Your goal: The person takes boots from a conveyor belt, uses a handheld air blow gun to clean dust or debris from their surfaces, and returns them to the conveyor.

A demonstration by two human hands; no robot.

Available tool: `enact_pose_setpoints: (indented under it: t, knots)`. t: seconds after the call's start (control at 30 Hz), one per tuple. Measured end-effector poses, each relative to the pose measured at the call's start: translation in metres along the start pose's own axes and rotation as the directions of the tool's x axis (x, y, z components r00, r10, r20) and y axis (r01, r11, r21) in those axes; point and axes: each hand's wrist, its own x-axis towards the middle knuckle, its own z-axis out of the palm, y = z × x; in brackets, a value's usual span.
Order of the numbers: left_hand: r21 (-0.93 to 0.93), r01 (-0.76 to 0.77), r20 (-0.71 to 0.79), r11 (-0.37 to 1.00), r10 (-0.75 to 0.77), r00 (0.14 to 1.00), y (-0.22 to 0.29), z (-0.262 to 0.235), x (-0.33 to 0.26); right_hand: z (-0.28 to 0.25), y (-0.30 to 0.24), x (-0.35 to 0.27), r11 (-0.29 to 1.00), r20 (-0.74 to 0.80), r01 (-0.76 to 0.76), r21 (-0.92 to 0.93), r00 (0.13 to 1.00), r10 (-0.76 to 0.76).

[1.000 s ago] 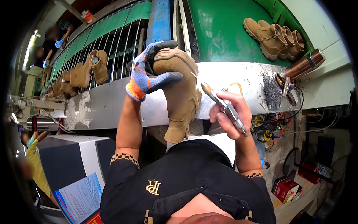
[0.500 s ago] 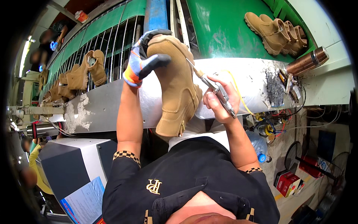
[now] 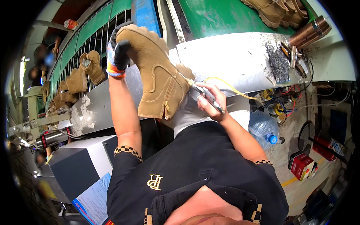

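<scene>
My left hand [image 3: 117, 54], in a black-palmed orange and blue glove, grips a tan ankle boot [image 3: 155, 80] by its toe. The boot is held up and tilted, toe away to the left, its lugged sole facing right. A side zipper with its pull shows near the boot's top opening. My bare right hand [image 3: 214, 100] is wrapped round a slim metal hand tool [image 3: 210, 96] with a lever and a thin pale nozzle. The nozzle tip is close to the boot's heel side; whether it touches I cannot tell. A yellow hose [image 3: 228, 85] runs beside the tool.
A white-topped ledge [image 3: 232, 56] lies beyond the boot, with a copper flask [image 3: 313, 32] and small tools at its right. Several tan boots stand on the wire rack [image 3: 99, 37] and on the green surface [image 3: 213, 17]. A clear plastic bottle [image 3: 262, 127] is at lower right.
The boot and my left hand have moved left, and the boot is tilted more. My right hand has moved slightly left, bringing the nozzle from the sole edge nearer the heel.
</scene>
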Motion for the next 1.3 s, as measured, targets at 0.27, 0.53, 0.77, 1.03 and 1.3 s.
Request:
enact_pose_setpoints:
  t: [0.27,0.53,0.77,1.03,1.3]
  knots:
    - [-0.208,0.015,-0.099,0.978,-0.036,0.994,-0.025,-0.036,-0.05,-0.002,0.001,-0.006,0.953,-0.017,-0.163,0.255,0.985,0.173]
    - [-0.284,0.288,-0.507,0.914,-0.399,0.764,-0.011,-0.017,-0.154,0.012,0.011,0.017,0.958,-0.085,-0.066,0.279,0.992,0.093]
    - [-0.464,0.395,-0.62,0.793,-0.609,0.495,0.007,0.018,-0.236,0.027,0.023,0.033,0.989,-0.156,-0.012,0.145,0.987,0.035]
    - [-0.334,0.775,-0.453,0.536,-0.813,0.366,0.043,0.091,-0.277,0.02,0.014,0.033,0.992,-0.105,-0.084,0.096,0.99,0.094]
    - [-0.556,0.745,-0.121,0.367,-0.923,0.364,0.041,0.134,-0.269,0.008,0.01,0.023,0.987,-0.1,-0.119,0.107,0.986,0.13]
